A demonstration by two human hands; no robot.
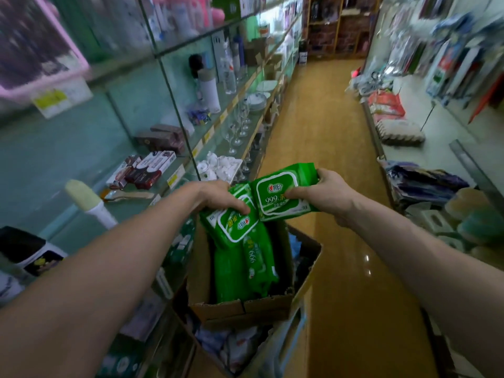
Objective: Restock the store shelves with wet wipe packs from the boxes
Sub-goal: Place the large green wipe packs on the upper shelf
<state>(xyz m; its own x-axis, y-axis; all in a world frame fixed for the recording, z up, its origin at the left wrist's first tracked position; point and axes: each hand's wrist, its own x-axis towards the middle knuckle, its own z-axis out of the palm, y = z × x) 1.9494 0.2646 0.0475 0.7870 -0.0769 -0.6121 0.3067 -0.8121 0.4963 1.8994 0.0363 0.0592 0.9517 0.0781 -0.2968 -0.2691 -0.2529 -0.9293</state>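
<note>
Wet wipe packs, all green, are standing on end inside an open cardboard box, close to its left wall. Above the box, the person is holding two more green packs, and these are touching each other. The left hand is gripping the left pack from above, and its label is hanging upside down. The right hand is pinching the right pack, thumb on the front label, fingers behind. The box is sitting by the front edge of the glass shelves, where wine glasses and a white tea set are standing. Pale packets are lying just below the box.
</note>
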